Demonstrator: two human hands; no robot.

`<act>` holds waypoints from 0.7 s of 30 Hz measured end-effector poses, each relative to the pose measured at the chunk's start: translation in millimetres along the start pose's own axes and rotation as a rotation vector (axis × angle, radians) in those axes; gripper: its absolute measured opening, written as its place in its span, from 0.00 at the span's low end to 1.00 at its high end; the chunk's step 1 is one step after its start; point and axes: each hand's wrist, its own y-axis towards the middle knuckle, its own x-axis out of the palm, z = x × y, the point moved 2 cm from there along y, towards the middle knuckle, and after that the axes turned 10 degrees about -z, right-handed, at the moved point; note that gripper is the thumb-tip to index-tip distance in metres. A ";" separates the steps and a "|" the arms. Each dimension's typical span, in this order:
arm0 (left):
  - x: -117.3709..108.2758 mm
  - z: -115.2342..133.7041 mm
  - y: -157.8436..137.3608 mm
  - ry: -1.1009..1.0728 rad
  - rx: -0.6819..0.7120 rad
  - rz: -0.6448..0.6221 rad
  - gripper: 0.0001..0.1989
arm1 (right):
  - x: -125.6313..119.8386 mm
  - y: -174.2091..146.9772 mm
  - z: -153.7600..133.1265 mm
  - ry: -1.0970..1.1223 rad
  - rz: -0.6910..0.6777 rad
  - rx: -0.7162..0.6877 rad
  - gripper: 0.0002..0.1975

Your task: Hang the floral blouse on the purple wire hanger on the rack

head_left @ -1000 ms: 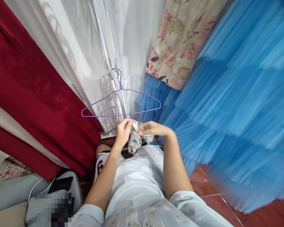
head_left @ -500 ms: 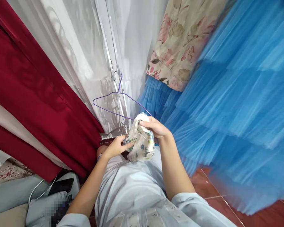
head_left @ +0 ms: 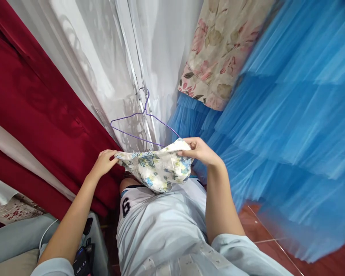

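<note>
A small white cloth piece point(head_left: 158, 168) with blue, yellow and green flowers is stretched between my two hands, above my lap. My left hand point(head_left: 105, 163) pinches its left corner between thumb and fingers. At the other end, my right hand point(head_left: 199, 151) grips the upper right edge, with the cloth bunched near it. Just behind the cloth hangs a purple wire hanger point(head_left: 145, 112), its lower right part hidden by the fabric and my right hand. What kind of cloth item this is, I cannot make out.
White curtains point(head_left: 172, 57) and a white metal frame point(head_left: 135, 57) stand ahead. Red drapery point(head_left: 46, 96) hangs left, above a grey sofa point(head_left: 14, 234). Right are a floral cloth point(head_left: 212, 65) and a blue layered tulle skirt point(head_left: 276, 134) over red floor tiles point(head_left: 255, 226).
My left hand has moved out to the left, and the bunched cloth is now spread wide. My right hand has shifted slightly right, still holding its end.
</note>
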 end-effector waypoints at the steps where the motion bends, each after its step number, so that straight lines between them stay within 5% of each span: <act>1: -3.5 9.2 0.7 -0.035 0.035 -0.008 0.11 | -6.1 -2.0 0.3 -0.011 0.088 -0.038 0.18; 5: -7.3 47.3 2.6 -0.148 0.103 0.036 0.16 | -33.0 4.5 6.6 -0.001 0.488 -0.242 0.13; 7: -6.8 56.7 3.1 -0.199 0.088 0.092 0.15 | -37.6 21.6 11.0 0.026 0.543 -0.298 0.12; 14: -14.5 43.8 0.2 -0.515 -0.046 0.328 0.13 | -5.7 81.6 16.2 0.301 0.236 -0.147 0.14; 21: -26.0 -4.4 0.8 0.040 0.014 0.018 0.06 | -9.6 71.9 -3.5 0.380 0.225 -0.099 0.12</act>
